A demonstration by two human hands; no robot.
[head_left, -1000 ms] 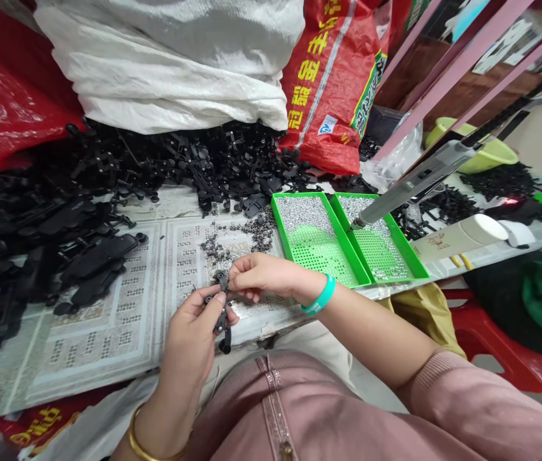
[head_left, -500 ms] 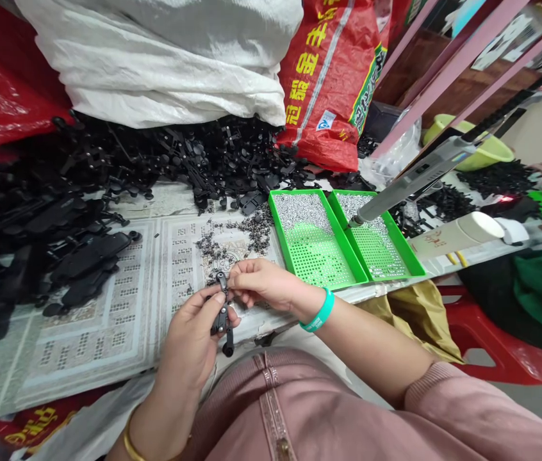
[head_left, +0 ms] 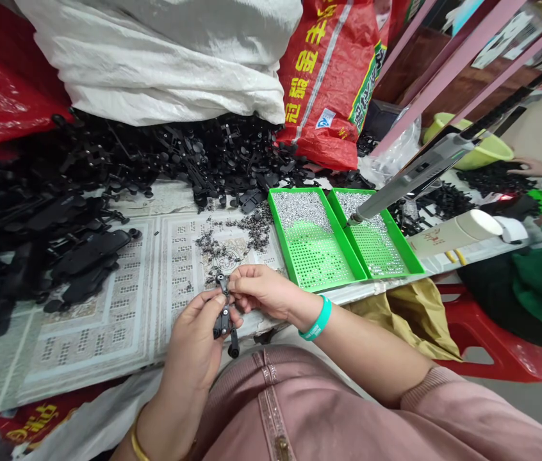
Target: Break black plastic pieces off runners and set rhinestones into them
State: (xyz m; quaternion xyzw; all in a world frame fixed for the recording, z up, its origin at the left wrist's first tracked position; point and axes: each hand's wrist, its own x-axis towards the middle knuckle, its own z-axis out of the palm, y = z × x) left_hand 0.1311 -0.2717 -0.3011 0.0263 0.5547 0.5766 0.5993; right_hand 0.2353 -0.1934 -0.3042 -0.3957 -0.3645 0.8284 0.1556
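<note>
A small black jointed plastic part (head_left: pixel 224 314) with screw heads on its arms is pinched in my left hand (head_left: pixel 198 333), close to the front edge of the table. The fingers of my right hand (head_left: pixel 256 289) are closed at the upper end of this part, near its tip. Whatever sits between the right thumb and fingertip is too small to make out. Just beyond both hands lie many tiny dark pieces (head_left: pixel 256 232), scattered on the patterned table cover (head_left: pixel 156 282).
Two green trays (head_left: pixel 362 276) of small silvery pieces stand to the right, with an electric screwdriver (head_left: pixel 405 179) hanging tilted over one. Black parts (head_left: pixel 194 160) are heaped behind, below a white sack (head_left: pixel 165 70). A bottle (head_left: pixel 458 232) and a co-worker's hand (head_left: pixel 535 168) are further right.
The black part has turned slightly, its lower end shifting a little to the right. Both hands keep their hold at nearly the same place. The co-worker's far hand has moved left.
</note>
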